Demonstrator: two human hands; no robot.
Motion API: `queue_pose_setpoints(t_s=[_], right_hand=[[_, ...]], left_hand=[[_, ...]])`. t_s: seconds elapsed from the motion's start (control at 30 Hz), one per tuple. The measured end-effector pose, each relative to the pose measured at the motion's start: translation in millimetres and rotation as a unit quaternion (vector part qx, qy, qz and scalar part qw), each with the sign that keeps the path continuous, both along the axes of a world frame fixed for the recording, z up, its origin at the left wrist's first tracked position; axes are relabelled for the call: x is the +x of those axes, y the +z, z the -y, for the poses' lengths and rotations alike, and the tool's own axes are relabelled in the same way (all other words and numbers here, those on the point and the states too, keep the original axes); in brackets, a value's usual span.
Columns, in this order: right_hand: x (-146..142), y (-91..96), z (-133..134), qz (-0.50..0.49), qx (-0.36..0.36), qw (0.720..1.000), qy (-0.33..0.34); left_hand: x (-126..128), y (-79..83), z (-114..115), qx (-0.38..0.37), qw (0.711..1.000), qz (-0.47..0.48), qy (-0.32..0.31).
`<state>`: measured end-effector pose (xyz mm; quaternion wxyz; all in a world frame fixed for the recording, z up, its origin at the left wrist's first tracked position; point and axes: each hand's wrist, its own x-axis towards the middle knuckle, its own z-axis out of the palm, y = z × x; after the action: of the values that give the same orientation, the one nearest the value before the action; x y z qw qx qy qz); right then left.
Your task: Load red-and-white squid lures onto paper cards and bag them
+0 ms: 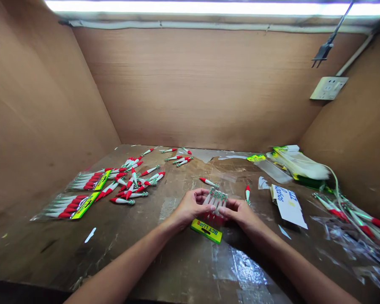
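Note:
Between my two hands is a clear plastic packet of fishing lures (217, 202) with a yellow-green header card (206, 230) hanging toward me. My left hand (194, 206) grips the packet's left side, thumb on top. On its right side, my right hand (238, 211) pinches the packet with the thumb near the lures. The lures lie side by side, green-striped ends pointing away from me and red ends toward the card. Just beyond my hands lies a loose red and white lure (209, 182), and another lure (247, 194) lies right of them.
A pile of loose lures (134, 183) and two filled packets (71, 205) lie at left. At right are a stack of empty bags (300, 162), a marked white card (289, 207) and more lures in plastic (361, 219). A plug (323, 52) hangs above.

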<state>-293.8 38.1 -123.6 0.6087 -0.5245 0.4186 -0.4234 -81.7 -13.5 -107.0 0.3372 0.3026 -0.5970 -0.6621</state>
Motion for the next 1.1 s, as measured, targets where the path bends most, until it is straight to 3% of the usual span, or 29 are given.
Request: queue_pose_setpoints(t_s=[0.13,0.27,0.37,0.57,0.67,0.8,0.97,1.1], right_hand=[[3,-8.0,0,-0.031,-0.007,0.998,-0.050],[6,-8.3,0,-0.031,-0.065,0.995,-0.069],[10,-4.9,-3,-0.059,-0.112,0.989,-0.079],[15,-1.4,-7,-0.007,-0.085,0.994,-0.071],[14,-2.8,-7,-0.037,-0.093,0.991,-0.086],[9,-2.4,-9,-0.091,-0.108,0.982,-0.127],[7,3.8,-9,-0.065,-0.088,0.990,-0.083],[7,6.6,-9,-0.065,-0.084,0.990,-0.096]], left_hand=[[-7,-9.7,-7,0.004,0.999,0.034,-0.025],[-12,-16.9,-11,-0.023,0.998,0.056,0.035],[-13,-16.7,-13,-0.009,0.998,0.053,0.024],[-18,-13.9,-18,-0.020,0.998,0.054,0.032],[-21,-13.0,-19,-0.022,0.998,0.030,0.047],[-20,-10.7,-20,-0.038,0.999,0.000,0.010],[-16,-11.6,-17,-0.024,1.000,0.013,-0.010],[-14,-10.8,-16,-0.010,1.000,-0.007,-0.023]])
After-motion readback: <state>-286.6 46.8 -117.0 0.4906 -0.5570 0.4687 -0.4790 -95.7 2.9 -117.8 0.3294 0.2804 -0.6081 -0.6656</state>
